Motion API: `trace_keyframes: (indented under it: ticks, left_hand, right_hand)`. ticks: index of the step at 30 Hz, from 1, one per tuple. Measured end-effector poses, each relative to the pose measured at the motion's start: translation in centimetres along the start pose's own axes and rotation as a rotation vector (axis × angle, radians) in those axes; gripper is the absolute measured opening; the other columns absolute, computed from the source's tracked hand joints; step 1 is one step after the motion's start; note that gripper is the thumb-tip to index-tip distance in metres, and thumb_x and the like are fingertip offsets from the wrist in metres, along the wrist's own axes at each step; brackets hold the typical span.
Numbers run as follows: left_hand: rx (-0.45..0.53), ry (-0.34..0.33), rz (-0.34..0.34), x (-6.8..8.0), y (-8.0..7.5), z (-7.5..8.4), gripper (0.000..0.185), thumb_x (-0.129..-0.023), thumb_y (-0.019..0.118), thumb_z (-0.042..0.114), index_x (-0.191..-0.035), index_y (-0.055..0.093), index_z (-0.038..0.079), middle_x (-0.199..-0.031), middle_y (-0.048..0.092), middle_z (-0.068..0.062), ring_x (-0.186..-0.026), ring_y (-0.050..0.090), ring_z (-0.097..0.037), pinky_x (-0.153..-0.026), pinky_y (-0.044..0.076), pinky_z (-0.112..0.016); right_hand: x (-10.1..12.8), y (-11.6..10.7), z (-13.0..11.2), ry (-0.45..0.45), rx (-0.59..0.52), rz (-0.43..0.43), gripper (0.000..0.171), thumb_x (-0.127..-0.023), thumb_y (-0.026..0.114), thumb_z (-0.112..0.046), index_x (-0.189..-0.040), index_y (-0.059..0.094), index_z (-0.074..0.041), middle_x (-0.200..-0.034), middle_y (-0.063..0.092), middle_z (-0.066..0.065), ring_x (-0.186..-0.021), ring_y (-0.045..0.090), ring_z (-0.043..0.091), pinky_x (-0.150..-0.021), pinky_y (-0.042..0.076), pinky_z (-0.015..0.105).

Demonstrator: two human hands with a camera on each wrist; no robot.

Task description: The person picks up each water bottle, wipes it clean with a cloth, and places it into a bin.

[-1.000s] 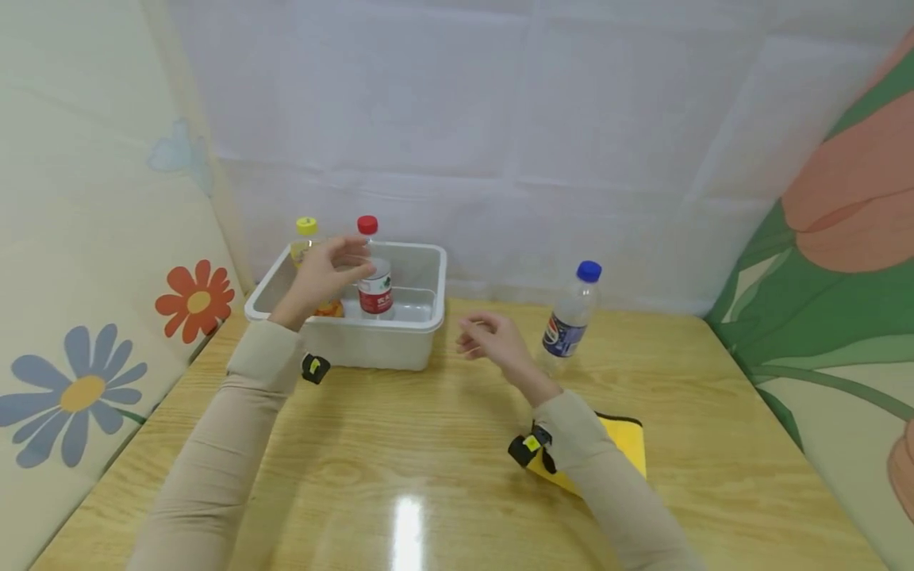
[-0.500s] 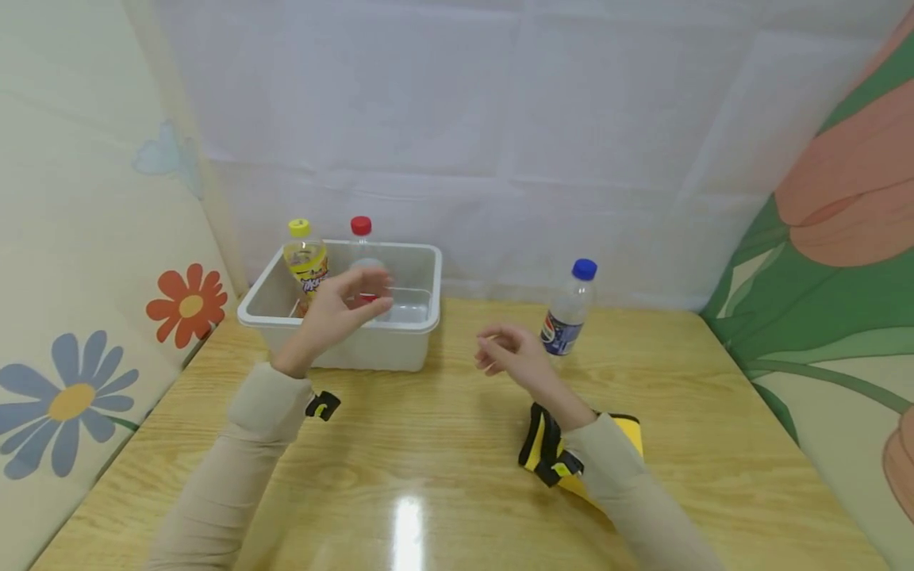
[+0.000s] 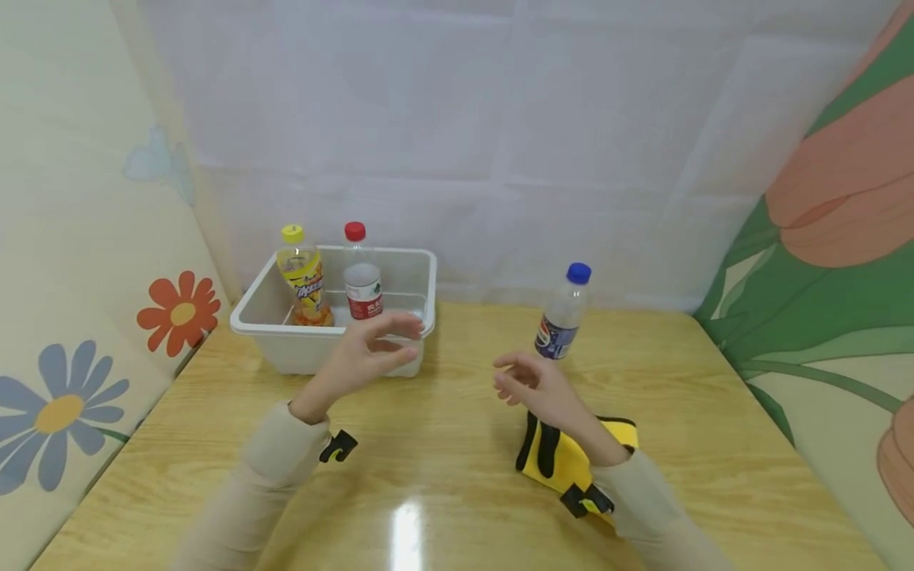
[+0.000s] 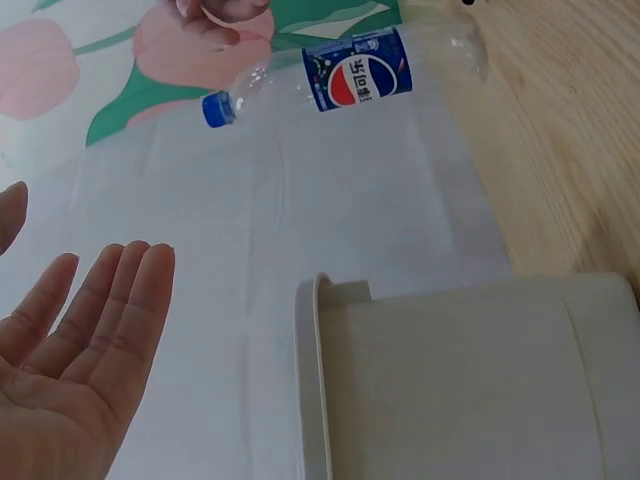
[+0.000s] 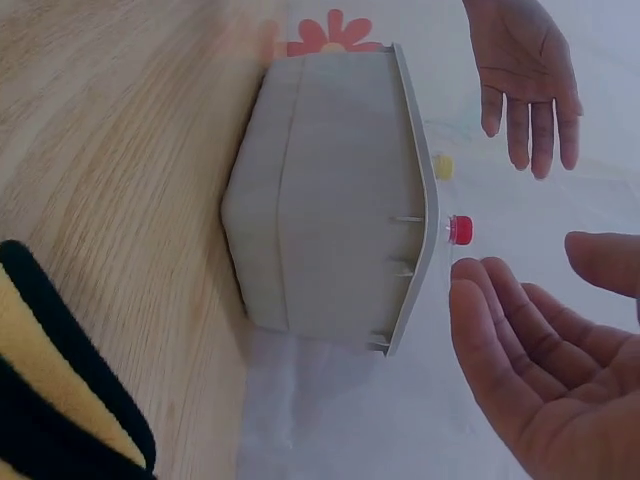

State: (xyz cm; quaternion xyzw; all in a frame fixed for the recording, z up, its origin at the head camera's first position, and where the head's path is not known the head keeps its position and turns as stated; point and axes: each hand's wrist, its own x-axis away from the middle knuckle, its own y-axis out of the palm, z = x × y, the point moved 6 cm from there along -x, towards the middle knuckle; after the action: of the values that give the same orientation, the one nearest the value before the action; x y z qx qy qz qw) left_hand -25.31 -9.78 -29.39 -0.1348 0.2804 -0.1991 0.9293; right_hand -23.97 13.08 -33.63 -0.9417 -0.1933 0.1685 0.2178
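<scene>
Hovering with left hand (image 3: 360,357) and right hand (image 3: 544,391) loosely wide above desk (image 3: 457,452).
With yellow-capped bottle (image 3: 307,284) and red-capped bottle (image 3: 363,287) in far-left bin (image 3: 289,353), blue-capped bottle (image 3: 560,323) far right, yellow cloth (image 3: 562,464) nearer.

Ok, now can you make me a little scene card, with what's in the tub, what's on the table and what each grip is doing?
In the tub: yellow-capped bottle, red-capped bottle
On the table: the tub, a standing blue-capped bottle, a yellow-and-black cloth
Left grip: holding nothing, near the tub
Right grip: holding nothing, near the blue-capped bottle
</scene>
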Motion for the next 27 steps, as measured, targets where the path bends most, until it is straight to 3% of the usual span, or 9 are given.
trace_keyframes:
  ticks: [8, 17, 23, 27]
  left_hand:
    - [-0.062, 0.091, -0.078, 0.4, 2.1, 0.3, 0.034, -0.077, 0.067, -0.005, -0.109, 0.058, -0.010, -0.102, 0.063, -0.019, -0.094, 0.060, -0.027, -0.075, 0.055, -0.029]
    - [-0.065, 0.160, -0.132, 0.6, 3.2, -0.2, 0.037, -0.076, 0.067, -0.008, -0.111, 0.056, -0.012, -0.101, 0.063, -0.022, -0.090, 0.061, -0.030, -0.073, 0.056, -0.036]
    - [-0.077, 0.149, -0.143, 0.2, 4.0, -1.4, 0.040, -0.077, 0.067, -0.004, -0.114, 0.054, -0.011, -0.102, 0.063, -0.021, -0.090, 0.061, -0.031, -0.074, 0.055, -0.037]
    - [-0.088, 0.128, -0.164, -0.6, 4.9, -2.0, 0.042, -0.080, 0.067, 0.000, -0.118, 0.053, -0.010, -0.105, 0.062, -0.019, -0.094, 0.061, -0.029, -0.077, 0.054, -0.031]
  right_hand:
    - [2.0, -0.9, 0.1, -0.062, 0.041, -0.045, 0.023, -0.092, 0.052, -0.006, -0.109, 0.055, 0.008, -0.084, 0.065, 0.014, -0.070, 0.063, 0.011, -0.061, 0.056, 0.039]
    - [4.2, -2.5, 0.8, 0.028, 0.133, -0.087, 0.028, -0.091, 0.055, -0.010, -0.112, 0.055, 0.008, -0.085, 0.066, 0.014, -0.072, 0.062, 0.019, -0.061, 0.054, 0.026]
    - [5.2, -3.5, 1.7, 0.006, 0.224, -0.077, 0.026, -0.089, 0.058, -0.008, -0.110, 0.057, 0.007, -0.087, 0.066, 0.011, -0.073, 0.061, 0.010, -0.061, 0.053, 0.025]
    - [5.8, -4.0, 2.7, 0.039, 0.318, -0.096, 0.031, -0.088, 0.060, -0.013, -0.111, 0.057, 0.008, -0.095, 0.065, 0.013, -0.079, 0.061, 0.016, -0.065, 0.054, 0.028]
